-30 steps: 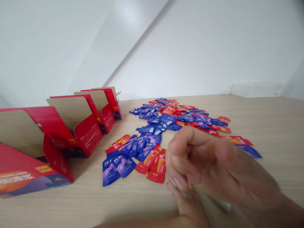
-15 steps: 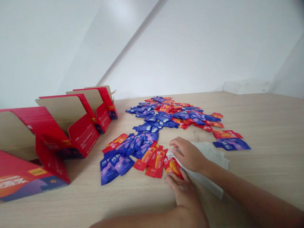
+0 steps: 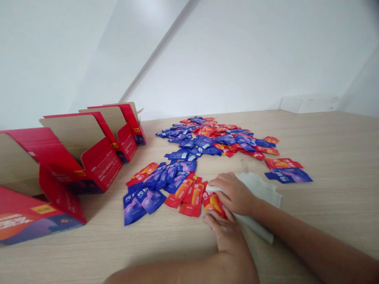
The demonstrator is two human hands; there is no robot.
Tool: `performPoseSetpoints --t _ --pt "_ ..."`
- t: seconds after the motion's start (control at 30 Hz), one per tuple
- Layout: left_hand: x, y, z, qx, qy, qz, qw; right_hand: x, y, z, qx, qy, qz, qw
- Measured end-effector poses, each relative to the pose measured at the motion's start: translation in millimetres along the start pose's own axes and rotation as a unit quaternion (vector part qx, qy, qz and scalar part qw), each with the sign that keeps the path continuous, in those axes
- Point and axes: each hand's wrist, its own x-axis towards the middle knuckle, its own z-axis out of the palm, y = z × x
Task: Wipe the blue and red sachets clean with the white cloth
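My right hand (image 3: pixel 235 193) lies curled on a white cloth (image 3: pixel 260 187), pressing it onto the wooden table (image 3: pixel 325 157). My left hand (image 3: pixel 226 232) rests just below, fingers laid on the near end of a red sachet (image 3: pixel 213 202) that sits half under the cloth. A row of red and blue sachets (image 3: pixel 166 187) lies to the left of both hands. Behind them spreads a larger heap of blue and red sachets (image 3: pixel 213 140).
Three open red cardboard boxes (image 3: pixel 97 157) stand in a row along the left side, flaps up. Two single sachets, red and blue (image 3: pixel 287 169), lie right of the cloth. A white wall runs behind the table.
My right hand has dropped from close in front of the camera down onto the white cloth. My left hand now holds a red sachet down at the cloth's edge.
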Motion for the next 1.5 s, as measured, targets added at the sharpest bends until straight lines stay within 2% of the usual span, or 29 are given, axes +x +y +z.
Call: performPoseSetpoints --t 0.07,0.13,0.37,0.5,0.6,0.7,0.87,1.0,1.1,1.2,1.33,1.4,1.5 --pt "0.3 0.9 1.9 -0.004 0.004 -0.007 1.0 -1.4 -0.3 -0.9 0.025 -0.032 -0.051 0.998" --pt "0.5 1.7 4.0 -0.01 0.004 -0.009 1.0 -1.2 2.6 0.8 0.031 -0.06 -0.07 0.995" --pt "-0.1 1.3 3.6 0.016 0.002 -0.008 1.0 3.0 22.6 4.9 -0.002 -0.038 -0.019 0.999" --pt "-1.0 0.4 0.1 -0.003 0.002 -0.004 1.0 -0.3 7.0 -3.0 0.03 -0.003 -0.055 0.998" --pt "-1.3 0.4 -0.6 -0.016 -0.002 -0.014 1.0 -0.8 -4.6 -3.5 0.043 -0.05 -0.103 0.992" --pt "-1.5 1.0 1.4 -0.041 -0.001 -0.016 0.999 2.0 -0.1 1.2 0.03 -0.079 -0.095 0.992" --pt "-1.7 2.8 5.0 -0.115 0.019 -0.025 0.993 3.6 17.8 2.4 -0.003 -0.045 -0.037 0.998" --pt "-1.1 4.4 4.8 -0.111 0.017 -0.034 0.993 -1.4 5.5 -2.8 0.036 0.006 -0.063 0.997" --pt "-1.3 4.5 3.1 -0.059 0.004 -0.027 0.998 -2.5 -7.3 -2.9 0.059 -0.043 -0.102 0.992" --pt "-2.3 3.6 1.2 -0.059 -0.002 -0.018 0.998 0.8 -5.6 0.8 0.05 -0.082 -0.092 0.991" --pt "-3.6 2.7 1.3 -0.081 0.01 -0.019 0.996 4.3 13.1 4.9 0.03 -0.06 -0.051 0.996" --pt "-3.5 3.4 2.6 -0.095 0.016 -0.02 0.995 3.4 18.6 4.2 0.03 -0.045 -0.05 0.997" --pt "-2.2 5.3 2.2 -0.125 0.015 -0.027 0.992 -0.1 13.6 0.4 0.049 -0.009 -0.07 0.996"
